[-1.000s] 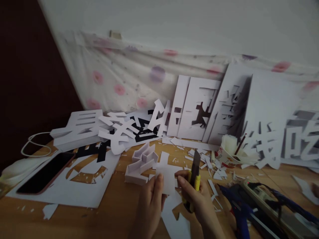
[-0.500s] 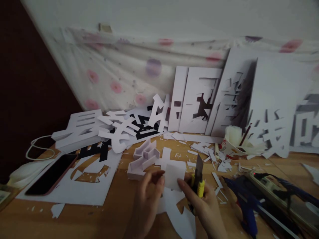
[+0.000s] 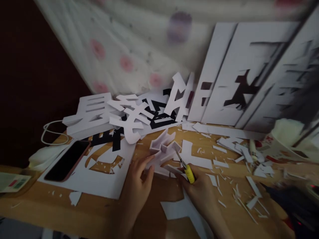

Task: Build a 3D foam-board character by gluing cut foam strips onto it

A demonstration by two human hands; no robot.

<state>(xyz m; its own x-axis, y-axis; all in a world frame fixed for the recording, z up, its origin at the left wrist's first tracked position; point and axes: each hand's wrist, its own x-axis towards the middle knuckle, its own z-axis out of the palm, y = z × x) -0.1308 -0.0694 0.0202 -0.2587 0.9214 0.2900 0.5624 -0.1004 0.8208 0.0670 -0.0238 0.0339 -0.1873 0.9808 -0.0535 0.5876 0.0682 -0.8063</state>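
A white raised letter with thin upright walls [image 3: 163, 149] lies on the table before me. My left hand [image 3: 139, 181] has its fingers and thumb around the letter's near left edge. A yellow utility knife [image 3: 189, 173] is in my right hand [image 3: 199, 189], its blade out and pointing up and left beside the letter. The right fingertips are at the letter's near right side, next to a small white piece [image 3: 171, 169]; whether they pinch it I cannot tell. Under my right wrist lies a flat white cut-out [image 3: 178, 209], partly hidden.
A phone [image 3: 67, 161] lies on a cut white sheet [image 3: 107, 186] at left. White cut-out letters [image 3: 132, 122] are heaped behind. Foam boards [image 3: 224, 73] lean on the curtain. Scraps [image 3: 236, 149], a paper tub [image 3: 279, 146] and a blurred dark tool [image 3: 291, 202] are at right.
My hands have moved from the square white card, held between them, to the raised letter. The knife has tipped leftward in my right hand. The view has turned down and to the left.
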